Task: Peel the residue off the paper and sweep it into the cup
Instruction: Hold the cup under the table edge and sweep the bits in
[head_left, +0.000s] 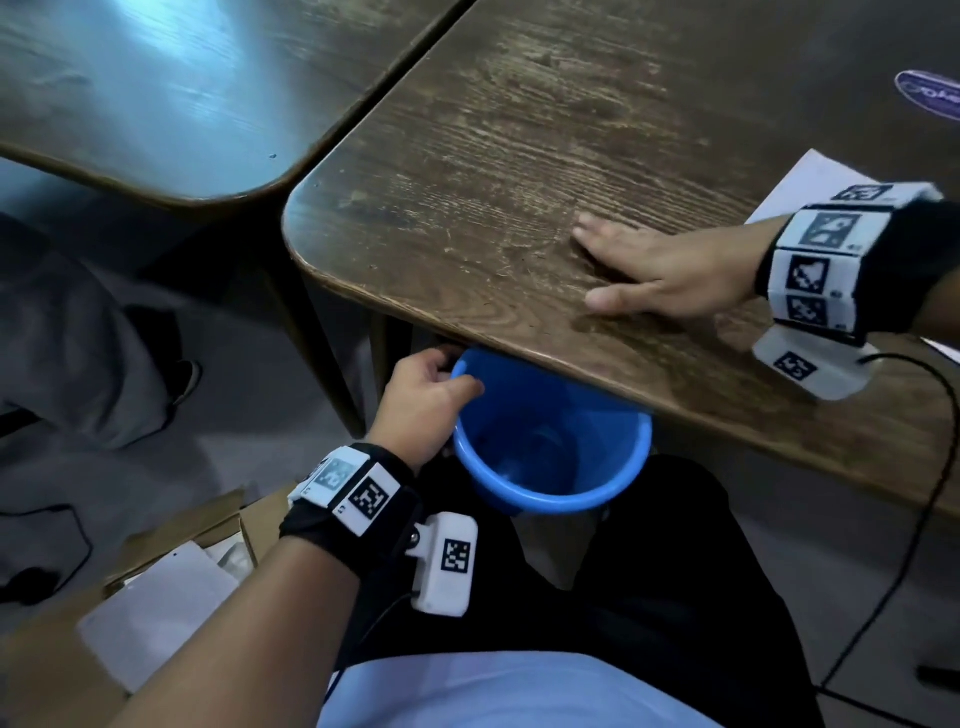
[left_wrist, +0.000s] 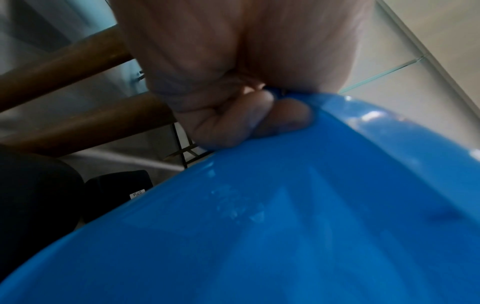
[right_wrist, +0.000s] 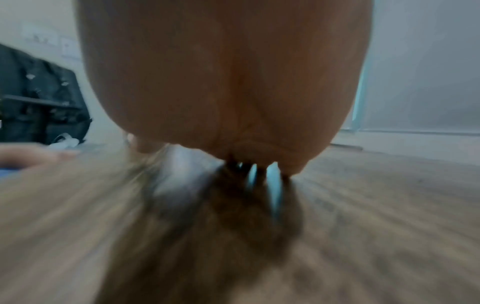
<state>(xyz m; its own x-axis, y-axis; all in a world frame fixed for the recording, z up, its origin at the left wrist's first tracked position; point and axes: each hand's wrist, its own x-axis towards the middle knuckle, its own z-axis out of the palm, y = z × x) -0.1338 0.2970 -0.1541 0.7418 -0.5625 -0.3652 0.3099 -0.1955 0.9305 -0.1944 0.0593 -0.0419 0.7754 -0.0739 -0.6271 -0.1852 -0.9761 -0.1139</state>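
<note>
A blue plastic cup (head_left: 550, 441) hangs just below the near edge of the wooden table (head_left: 493, 156), its mouth partly under the tabletop. My left hand (head_left: 441, 379) pinches the cup's rim at the left, thumb inside, fingers (left_wrist: 285, 115) curled on the outer wall of the cup (left_wrist: 259, 226). My right hand (head_left: 639, 265) lies flat on the tabletop near that edge, fingers straight and pointing left, palm (right_wrist: 221, 82) down on the wood. White paper (head_left: 800, 187) lies behind the right wrist, mostly hidden by it. Tiny dark specks of residue dot the wood near the hand.
A second dark table (head_left: 156, 88) stands at the back left with a narrow gap between. An oval sticker (head_left: 930, 101) is at the far right of the table. A cardboard box (head_left: 156, 597) with white sheets sits on the floor at left. A black cable (head_left: 924, 493) hangs off the table's right side.
</note>
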